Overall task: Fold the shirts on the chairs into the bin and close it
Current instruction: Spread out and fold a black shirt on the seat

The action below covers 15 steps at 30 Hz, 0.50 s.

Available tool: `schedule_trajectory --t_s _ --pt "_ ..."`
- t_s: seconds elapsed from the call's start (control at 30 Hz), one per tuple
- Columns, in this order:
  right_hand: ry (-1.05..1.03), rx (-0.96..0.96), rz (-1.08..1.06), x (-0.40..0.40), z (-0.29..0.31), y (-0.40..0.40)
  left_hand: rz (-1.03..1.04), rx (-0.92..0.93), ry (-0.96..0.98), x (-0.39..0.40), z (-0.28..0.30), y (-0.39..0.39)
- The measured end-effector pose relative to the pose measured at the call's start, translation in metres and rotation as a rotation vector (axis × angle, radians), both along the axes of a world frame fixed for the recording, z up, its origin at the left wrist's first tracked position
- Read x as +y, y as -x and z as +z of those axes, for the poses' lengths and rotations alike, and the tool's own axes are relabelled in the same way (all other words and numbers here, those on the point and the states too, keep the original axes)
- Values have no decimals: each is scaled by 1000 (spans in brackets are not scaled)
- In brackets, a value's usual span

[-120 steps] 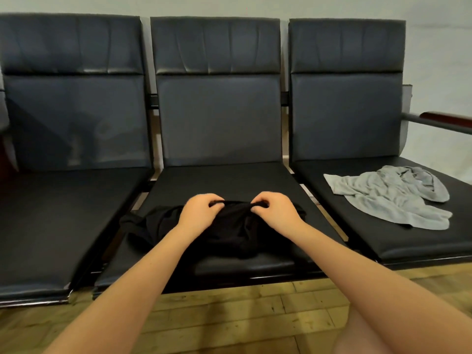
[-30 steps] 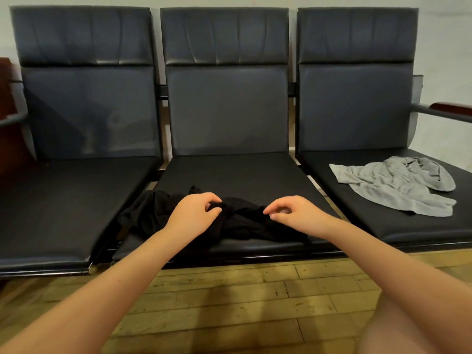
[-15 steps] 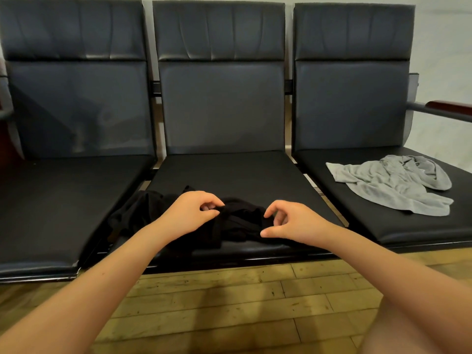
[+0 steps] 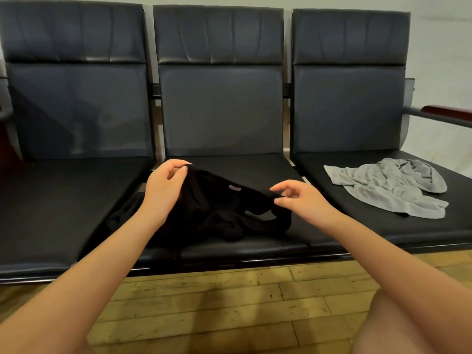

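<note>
A black shirt (image 4: 217,208) lies bunched on the middle chair seat (image 4: 250,167), its upper edge lifted off the cushion, a small label showing near the collar. My left hand (image 4: 163,190) pinches that edge at the left, raised above the seat. My right hand (image 4: 301,200) pinches the same edge at the right between thumb and forefinger, other fingers spread. A grey shirt (image 4: 393,187) lies crumpled on the right chair seat (image 4: 332,218). No bin is in view.
Three dark padded chairs stand joined in a row against a pale wall. The left seat (image 4: 63,200) holds nothing. A wood-topped armrest (image 4: 447,113) juts out at the far right. Wooden plank floor (image 4: 229,302) runs in front; my knee shows at the lower right.
Both hands have risen and moved apart, lifting the black shirt's upper edge off the seat and stretching it between them. The grey shirt has not moved.
</note>
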State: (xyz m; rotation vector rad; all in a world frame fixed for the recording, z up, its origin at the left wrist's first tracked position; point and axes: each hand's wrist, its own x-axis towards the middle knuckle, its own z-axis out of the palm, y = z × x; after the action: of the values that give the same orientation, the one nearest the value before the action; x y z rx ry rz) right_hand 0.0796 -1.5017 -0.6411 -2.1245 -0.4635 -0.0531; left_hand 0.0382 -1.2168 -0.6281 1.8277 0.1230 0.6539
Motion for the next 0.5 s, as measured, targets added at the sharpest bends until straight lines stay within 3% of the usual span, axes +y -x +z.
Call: schedule_trajectory --t_s 0.1,0.23,0.37,0.5 --pt "245 27 52 -5 -4 -4 -12 0 -65 -2 -1 1" --pt "219 53 52 -9 -7 -5 9 46 -128 0 -6 1" --pt "8 194 70 -10 -12 -4 -32 175 -172 7 -14 0" --pt "-362 486 101 -7 -17 -9 -46 220 -168 6 -15 2"
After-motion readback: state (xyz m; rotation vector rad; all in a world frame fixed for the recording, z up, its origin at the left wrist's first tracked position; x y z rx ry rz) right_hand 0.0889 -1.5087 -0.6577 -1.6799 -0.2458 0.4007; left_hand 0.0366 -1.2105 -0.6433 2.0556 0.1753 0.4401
